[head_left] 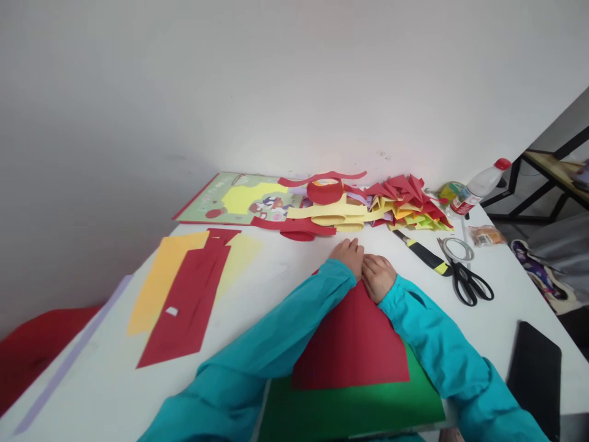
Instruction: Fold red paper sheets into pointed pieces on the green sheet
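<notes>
A sheet of red paper [352,350] lies over a green sheet [359,408] at the table's near edge. At the far end of the red paper, my left hand [350,256] is closed with fingers curled on its edge. Beside it and touching it, my right hand [378,276] is closed on the same edge. The fingertips and the part of the paper under them are hidden. Turquoise sleeves cover both forearms and some of the green sheet.
Right of my hands lie a utility knife [427,256], scissors [469,282], a tape roll [459,248] and a black phone [536,374]. A bottle [478,187] leans by the wall. Folded paper [405,199] and a picture board [197,205] sit behind; cut red paper [191,301] lies left.
</notes>
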Tool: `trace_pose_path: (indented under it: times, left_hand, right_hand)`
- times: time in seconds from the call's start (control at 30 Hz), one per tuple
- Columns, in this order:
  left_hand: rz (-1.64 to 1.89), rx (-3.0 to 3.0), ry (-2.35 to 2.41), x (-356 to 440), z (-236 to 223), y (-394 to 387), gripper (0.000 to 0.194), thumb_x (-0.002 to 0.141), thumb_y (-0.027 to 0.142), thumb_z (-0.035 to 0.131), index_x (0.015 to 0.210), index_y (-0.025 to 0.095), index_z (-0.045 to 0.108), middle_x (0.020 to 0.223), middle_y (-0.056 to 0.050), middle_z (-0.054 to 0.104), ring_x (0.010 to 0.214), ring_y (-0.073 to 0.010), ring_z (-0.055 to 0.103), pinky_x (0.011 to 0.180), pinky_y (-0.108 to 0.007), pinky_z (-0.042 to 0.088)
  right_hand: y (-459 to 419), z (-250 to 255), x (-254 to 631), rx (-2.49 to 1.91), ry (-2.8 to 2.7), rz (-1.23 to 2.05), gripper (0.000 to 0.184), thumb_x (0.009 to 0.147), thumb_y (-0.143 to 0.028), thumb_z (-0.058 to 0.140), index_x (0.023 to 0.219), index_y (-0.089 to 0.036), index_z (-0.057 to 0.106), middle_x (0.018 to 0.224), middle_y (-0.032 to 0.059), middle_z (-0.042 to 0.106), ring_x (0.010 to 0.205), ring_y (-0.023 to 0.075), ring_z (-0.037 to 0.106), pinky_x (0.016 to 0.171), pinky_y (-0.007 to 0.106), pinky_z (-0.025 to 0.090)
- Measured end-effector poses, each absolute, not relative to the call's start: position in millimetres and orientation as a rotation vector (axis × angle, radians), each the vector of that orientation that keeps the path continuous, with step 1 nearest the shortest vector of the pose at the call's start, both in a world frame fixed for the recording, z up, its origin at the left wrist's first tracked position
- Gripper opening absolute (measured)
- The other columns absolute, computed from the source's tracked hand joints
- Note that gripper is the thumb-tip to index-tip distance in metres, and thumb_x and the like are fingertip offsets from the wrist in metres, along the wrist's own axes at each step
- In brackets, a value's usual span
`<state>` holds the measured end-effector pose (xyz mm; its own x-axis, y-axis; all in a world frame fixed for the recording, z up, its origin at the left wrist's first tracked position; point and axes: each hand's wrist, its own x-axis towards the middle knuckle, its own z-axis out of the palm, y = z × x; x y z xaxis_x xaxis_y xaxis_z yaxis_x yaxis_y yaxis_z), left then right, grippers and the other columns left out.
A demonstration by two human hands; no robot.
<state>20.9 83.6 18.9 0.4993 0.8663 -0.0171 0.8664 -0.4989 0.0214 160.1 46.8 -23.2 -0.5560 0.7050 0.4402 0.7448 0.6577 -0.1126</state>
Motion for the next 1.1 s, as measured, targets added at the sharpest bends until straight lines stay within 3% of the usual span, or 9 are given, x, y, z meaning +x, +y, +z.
trace_pose_path:
  times: [0.3, 0.57, 0.77, 0.9, 1.1]
  left_hand:
    - [0.06, 2.724, 1.56, 17, 10, 79, 0.038, 0.089, 0.028, 0.039, 0.119, 0.006, 0.05, 0.139, -0.019, 0.039, 0.115, -0.0311, 0.041, 0.091, -0.041, 0.035]
    - [0.143, 2.78, 1.609, 20, 2, 76, 0.034, 0.09, 0.023, 0.038, 0.115, 0.005, 0.053, 0.136, -0.021, 0.042, 0.113, -0.0308, 0.043, 0.089, -0.041, 0.035]
    - [0.183, 2.813, 1.614, 21, -1, 77, 0.034, 0.089, 0.024, 0.041, 0.115, 0.005, 0.054, 0.133, -0.022, 0.045, 0.11, -0.0317, 0.045, 0.087, -0.041, 0.036]
    - [0.195, 2.831, 1.608, 20, -3, 77, 0.034, 0.089, 0.023, 0.041, 0.115, 0.006, 0.054, 0.133, -0.022, 0.044, 0.111, -0.0323, 0.045, 0.087, -0.041, 0.036]
    - [0.203, 2.846, 1.594, 19, -6, 79, 0.033, 0.091, 0.023, 0.038, 0.114, 0.006, 0.055, 0.135, -0.022, 0.042, 0.11, -0.0319, 0.046, 0.087, -0.041, 0.035]
  right_hand:
    - [30, -22, 187, -0.918, -2.49, -0.24, 0.038, 0.083, -0.016, 0.042, 0.118, -0.013, 0.059, 0.111, 0.0092, 0.066, 0.107, 0.0222, 0.054, 0.094, 0.039, 0.039]
    - [12, -12, 197, -0.711, -2.437, -0.271, 0.035, 0.082, -0.014, 0.046, 0.113, -0.014, 0.061, 0.096, 0.0084, 0.07, 0.095, 0.0231, 0.058, 0.086, 0.042, 0.045]
    - [-6, -10, 208, -0.768, -2.428, -0.124, 0.038, 0.084, -0.014, 0.048, 0.121, -0.018, 0.055, 0.103, 0.0068, 0.069, 0.101, 0.0219, 0.057, 0.089, 0.043, 0.045]
    - [-18, -7, 222, -0.882, -2.509, -0.051, 0.043, 0.088, -0.023, 0.047, 0.131, -0.018, 0.046, 0.12, 0.0084, 0.061, 0.118, 0.0237, 0.048, 0.096, 0.045, 0.04]
    - [-32, -4, 240, -1.081, -2.584, -0.057, 0.06, 0.087, -0.05, 0.044, 0.137, -0.017, 0.038, 0.14, 0.0129, 0.04, 0.134, 0.0302, 0.024, 0.106, 0.054, 0.024]
